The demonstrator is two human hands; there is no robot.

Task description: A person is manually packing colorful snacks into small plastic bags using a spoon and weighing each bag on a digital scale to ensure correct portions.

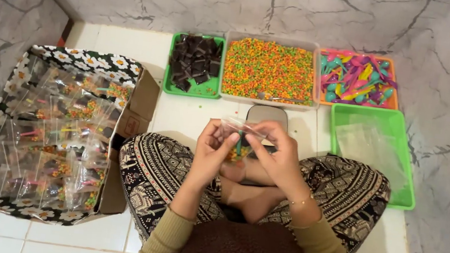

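Note:
Both of my hands hold one small clear plastic packet (240, 131) above my crossed legs. My left hand (211, 151) pinches its left side, and my right hand (280, 152) pinches its top and right side. Inside the packet I see colourful sprinkles and a thin green stick. A small dark scale (267, 115) lies on the white floor tiles just beyond my hands.
A large flower-patterned box (48, 131) at my left is full of filled clear packets. Along the far wall stand a green tray of dark chocolate pieces (194, 64), a clear tub of coloured sprinkles (268, 70) and an orange tray of colourful spoons (357, 79). A green tray of empty clear bags (374, 150) sits at my right.

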